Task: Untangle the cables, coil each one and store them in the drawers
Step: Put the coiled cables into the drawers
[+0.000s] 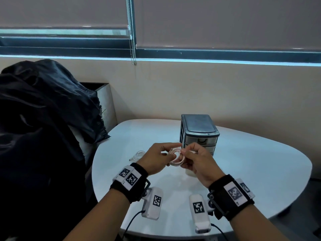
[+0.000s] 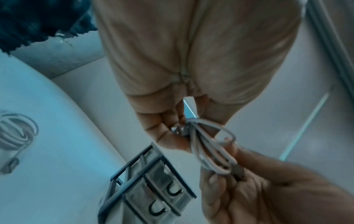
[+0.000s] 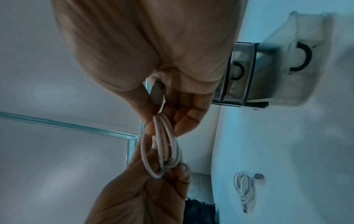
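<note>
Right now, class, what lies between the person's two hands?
Head view: the coiled white cable, held up between the left hand and the right hand, each hand's grip pinching one side. Both wrist views confirm.

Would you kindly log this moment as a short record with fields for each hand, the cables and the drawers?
left hand: pinches one side of the coiled white cable
right hand: pinches its other side
second cable: coiled, lying on the white table, left of the hands
drawer unit: behind the hands; bottom drawer pulled out
</note>
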`<action>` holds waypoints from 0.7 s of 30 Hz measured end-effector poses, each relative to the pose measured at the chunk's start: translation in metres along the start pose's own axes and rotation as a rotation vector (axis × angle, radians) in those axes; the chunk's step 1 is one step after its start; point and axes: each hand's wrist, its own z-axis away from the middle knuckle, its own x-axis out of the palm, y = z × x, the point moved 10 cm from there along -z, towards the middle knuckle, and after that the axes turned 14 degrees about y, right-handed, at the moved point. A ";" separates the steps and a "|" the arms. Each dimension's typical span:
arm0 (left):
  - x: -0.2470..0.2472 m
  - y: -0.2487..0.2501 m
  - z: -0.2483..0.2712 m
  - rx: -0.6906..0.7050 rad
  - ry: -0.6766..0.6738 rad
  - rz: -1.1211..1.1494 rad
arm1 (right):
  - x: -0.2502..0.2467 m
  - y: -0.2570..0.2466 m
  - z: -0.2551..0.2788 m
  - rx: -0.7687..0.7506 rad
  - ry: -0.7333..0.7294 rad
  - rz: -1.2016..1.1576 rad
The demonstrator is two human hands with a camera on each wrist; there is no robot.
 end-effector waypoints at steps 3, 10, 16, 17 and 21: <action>0.007 -0.010 0.003 0.092 0.065 -0.206 | -0.001 0.012 0.000 0.042 0.050 0.059; 0.019 -0.004 0.012 0.348 0.047 -0.311 | 0.003 0.020 0.001 0.143 0.034 -0.099; 0.015 0.008 0.024 0.410 0.006 -0.282 | 0.005 0.013 0.007 0.065 0.002 -0.070; 0.013 0.012 0.025 0.414 0.024 -0.275 | 0.005 0.008 0.008 0.038 -0.011 -0.061; -0.003 0.026 0.015 0.385 0.108 -0.348 | 0.002 -0.018 0.011 -0.137 -0.046 0.122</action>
